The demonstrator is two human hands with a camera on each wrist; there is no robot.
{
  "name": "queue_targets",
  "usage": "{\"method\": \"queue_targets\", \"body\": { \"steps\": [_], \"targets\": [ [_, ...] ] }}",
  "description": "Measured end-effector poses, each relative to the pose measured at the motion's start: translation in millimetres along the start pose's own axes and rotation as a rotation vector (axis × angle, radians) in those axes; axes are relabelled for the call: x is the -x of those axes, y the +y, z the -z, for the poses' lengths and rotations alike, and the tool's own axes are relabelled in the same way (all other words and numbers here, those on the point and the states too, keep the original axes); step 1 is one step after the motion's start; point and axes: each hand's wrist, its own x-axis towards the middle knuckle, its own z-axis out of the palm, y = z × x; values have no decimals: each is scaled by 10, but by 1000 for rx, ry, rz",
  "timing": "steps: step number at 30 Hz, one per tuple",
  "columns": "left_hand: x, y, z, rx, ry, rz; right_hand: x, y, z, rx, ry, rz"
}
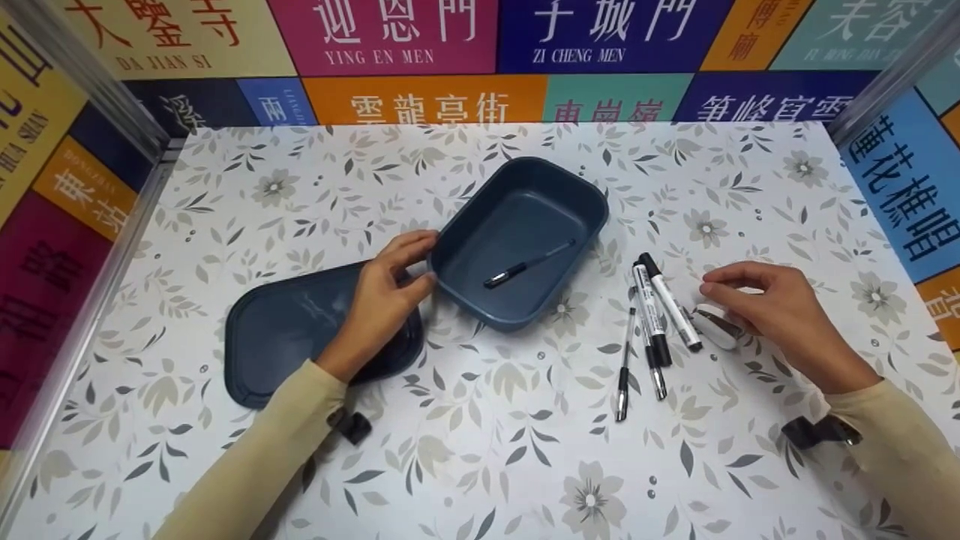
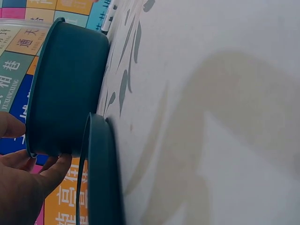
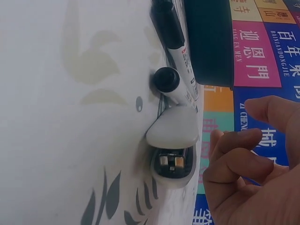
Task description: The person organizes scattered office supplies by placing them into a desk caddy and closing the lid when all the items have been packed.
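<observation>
A dark blue rectangular box (image 1: 517, 195) stands upright on the table with one black-gripped pen (image 1: 506, 276) lying inside. At its left corner my left hand (image 1: 394, 281) touches the outer wall and rim with fingertips and thumb. My right hand (image 1: 772, 315), fingers loosely bent and holding nothing, hovers beside a small white rounded item (image 1: 716, 330). This item gapes like a mini stapler and shows dark and metallic parts inside in the right wrist view. Two white markers with black ends (image 1: 671, 304) lie left of it, next to two slim pens (image 1: 624, 375).
The matching blue lid (image 1: 285, 322) lies flat at the left, partly beneath my left forearm and hand. A floral cover spreads over the table (image 1: 480, 450). Colourful panels with lettering (image 1: 397, 45) stand along the back and both sides.
</observation>
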Motion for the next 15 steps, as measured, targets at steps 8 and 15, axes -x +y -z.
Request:
{"method": "queue_targets", "body": {
  "steps": [8,15],
  "targets": [
    [-1,-5,-3,-10,6,-21,67,93,73,29,-1,-25],
    [-5,-27,4,-7,1,-20,119,188,122,76,12,-31]
  ]
}}
